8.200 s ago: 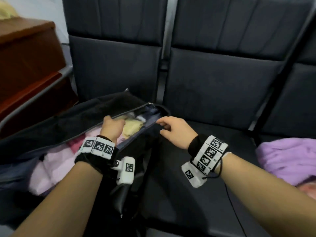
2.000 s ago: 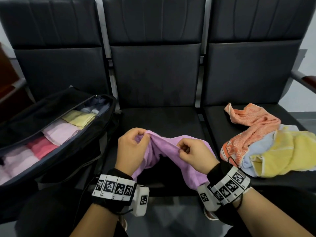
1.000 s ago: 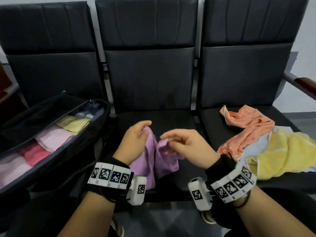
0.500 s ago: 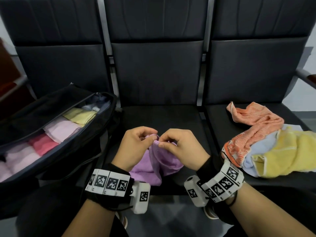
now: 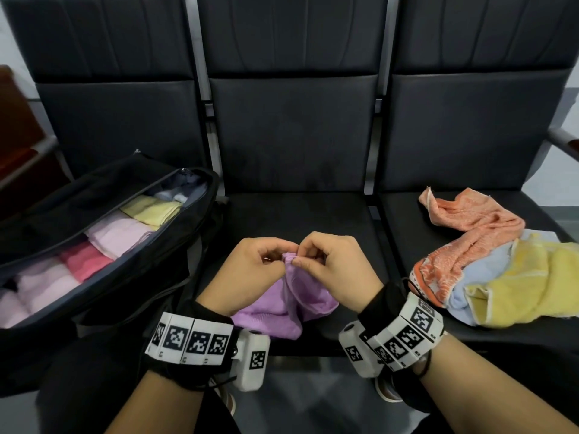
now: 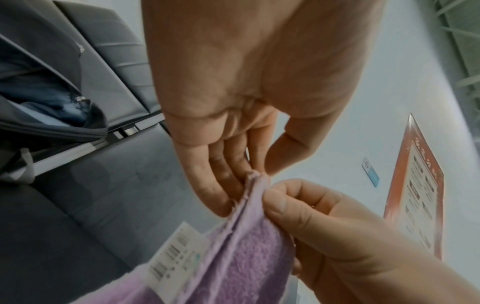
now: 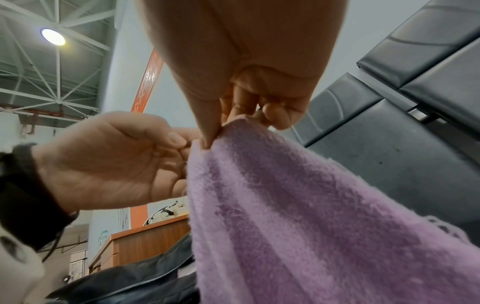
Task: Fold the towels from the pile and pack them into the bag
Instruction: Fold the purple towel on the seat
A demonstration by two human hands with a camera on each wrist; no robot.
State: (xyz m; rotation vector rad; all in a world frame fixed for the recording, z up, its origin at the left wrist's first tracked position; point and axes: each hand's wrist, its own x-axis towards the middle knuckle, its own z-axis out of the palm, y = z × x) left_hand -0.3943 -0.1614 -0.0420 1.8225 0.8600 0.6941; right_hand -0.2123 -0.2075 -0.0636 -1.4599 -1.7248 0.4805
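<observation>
Now matching corners: left hand (image 5: 250, 274) and right hand (image 5: 332, 270) meet knuckle to knuckle, each pinching the top edge of the purple towel (image 5: 282, 311) between thumb and fingertips, remaining fingers loosely curled. Hangs below both hands, over the middle seat (image 5: 297, 214), lower end bunched on the cushion. Edges lie together in the left wrist view, a white label (image 6: 171, 253) showing on the side away from the right hand.

To do well: keep both pinches right at the corners, line up the hems before letting one hand go, then slide a hand down the doubled edge to pull it flat; probably worth lifting clear of the seat so the bunched end drops straight.

Counted: one towel in hand. Right of the hands, a pile (image 5: 488, 264) of three visible, orange, pale blue, yellow; more beneath cannot be told. Left of the hands, one open bag (image 5: 131, 255) with at least five folded, pinks and yellow.
</observation>
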